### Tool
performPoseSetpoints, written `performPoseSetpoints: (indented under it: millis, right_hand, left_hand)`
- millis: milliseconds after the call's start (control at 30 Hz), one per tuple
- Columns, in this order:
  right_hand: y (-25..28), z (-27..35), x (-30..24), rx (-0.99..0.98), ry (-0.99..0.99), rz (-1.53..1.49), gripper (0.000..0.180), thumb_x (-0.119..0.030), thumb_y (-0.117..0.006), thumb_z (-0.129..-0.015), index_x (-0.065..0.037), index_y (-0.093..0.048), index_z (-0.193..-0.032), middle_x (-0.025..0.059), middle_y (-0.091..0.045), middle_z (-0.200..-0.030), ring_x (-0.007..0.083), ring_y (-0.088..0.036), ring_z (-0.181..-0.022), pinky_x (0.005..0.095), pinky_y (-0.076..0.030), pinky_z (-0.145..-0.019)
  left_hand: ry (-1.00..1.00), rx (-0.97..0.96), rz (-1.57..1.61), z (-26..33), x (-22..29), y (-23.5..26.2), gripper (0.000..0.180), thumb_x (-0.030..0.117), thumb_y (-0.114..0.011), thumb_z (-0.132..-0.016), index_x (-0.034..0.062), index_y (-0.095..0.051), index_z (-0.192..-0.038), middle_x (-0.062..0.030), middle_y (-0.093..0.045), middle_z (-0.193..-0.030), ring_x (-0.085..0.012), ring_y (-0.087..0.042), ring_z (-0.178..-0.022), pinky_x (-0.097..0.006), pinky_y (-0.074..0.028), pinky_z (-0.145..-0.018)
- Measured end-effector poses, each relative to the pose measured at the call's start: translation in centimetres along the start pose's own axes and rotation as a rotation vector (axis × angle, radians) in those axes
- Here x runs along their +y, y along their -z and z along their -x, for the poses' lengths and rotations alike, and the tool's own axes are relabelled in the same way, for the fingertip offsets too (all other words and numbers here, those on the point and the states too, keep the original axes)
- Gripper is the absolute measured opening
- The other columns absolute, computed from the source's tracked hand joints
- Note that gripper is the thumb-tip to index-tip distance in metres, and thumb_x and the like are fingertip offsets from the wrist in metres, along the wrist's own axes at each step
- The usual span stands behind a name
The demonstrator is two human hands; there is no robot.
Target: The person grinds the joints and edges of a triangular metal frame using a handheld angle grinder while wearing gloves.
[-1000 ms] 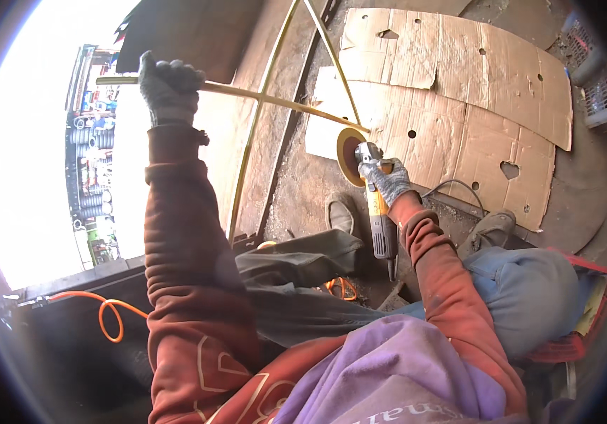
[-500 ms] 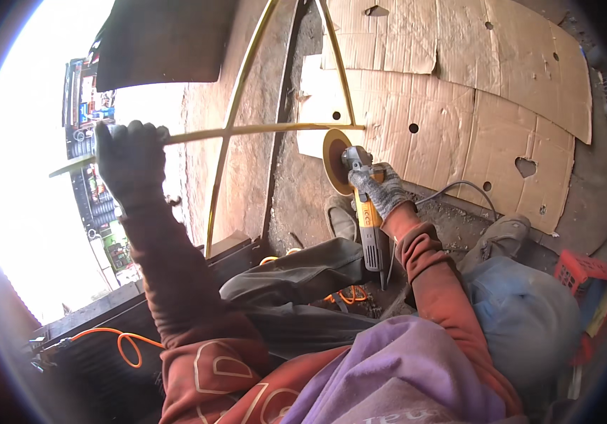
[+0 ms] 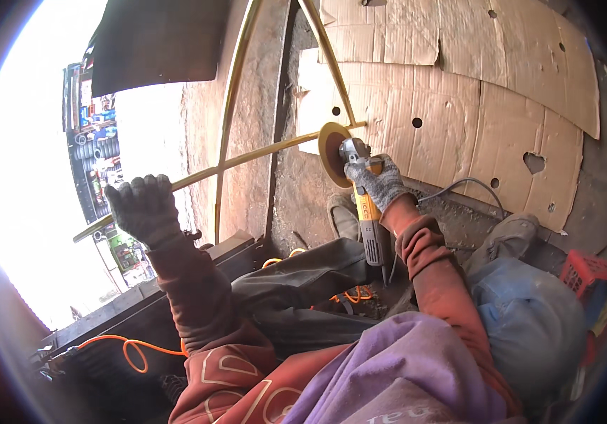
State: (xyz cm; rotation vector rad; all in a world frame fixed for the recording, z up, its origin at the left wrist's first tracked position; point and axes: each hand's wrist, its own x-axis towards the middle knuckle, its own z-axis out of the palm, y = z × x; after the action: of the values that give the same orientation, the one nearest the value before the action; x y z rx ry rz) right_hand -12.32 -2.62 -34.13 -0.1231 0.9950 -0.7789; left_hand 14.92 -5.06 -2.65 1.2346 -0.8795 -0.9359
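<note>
Left hand (image 3: 144, 208) lower on rod (image 3: 261, 152); grip hidden.

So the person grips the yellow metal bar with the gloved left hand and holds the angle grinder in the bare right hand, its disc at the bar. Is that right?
Not quite: the right hand is not bare, it wears a grey knit glove, as the head view shows. The rest stands: the gloved left hand grips the yellow metal bar, and the right hand holds the angle grinder with its disc at the bar.

You face harsh daylight blowing out the left side to pure white, while the cardboard sheets (image 3: 501, 120) sit evenly lit. Fisheye bending curves edges; the rim darkens to black.
</note>
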Motion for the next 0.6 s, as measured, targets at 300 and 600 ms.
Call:
performPoseSetpoints:
  millis: [300,600]
  right_hand:
    - [0.1,0.3,-0.8,0.052,-0.026,-0.085,0.039,-0.010,-0.082,-0.068,-0.008,-0.052,-0.093,0.0069,-0.063,-0.075,0.0166,-0.060,-0.056,0.0310,-0.048,-0.048]
    - [0.3,0.0,-0.7,0.035,-0.040,-0.080,0.039,-0.010,-0.082,-0.067,-0.008,-0.053,-0.093,0.0067,-0.063,-0.077,0.0164,-0.060,-0.058,0.0301,-0.048,-0.050]
  left_hand:
    - [-0.023,0.041,0.033,0.6,0.0,-2.9,0.054,0.046,-0.028,-0.099,0.0173,-0.046,-0.057,-0.0018,-0.050,-0.056,-0.0186,-0.040,-0.053,-0.038,-0.037,-0.062]
    - [0.006,-0.153,-0.032,-0.3,0.4,1.9,0.050,0.046,-0.025,-0.100,0.0165,-0.045,-0.065,-0.0015,-0.042,-0.060,-0.0187,-0.041,-0.063,-0.040,-0.036,-0.072]
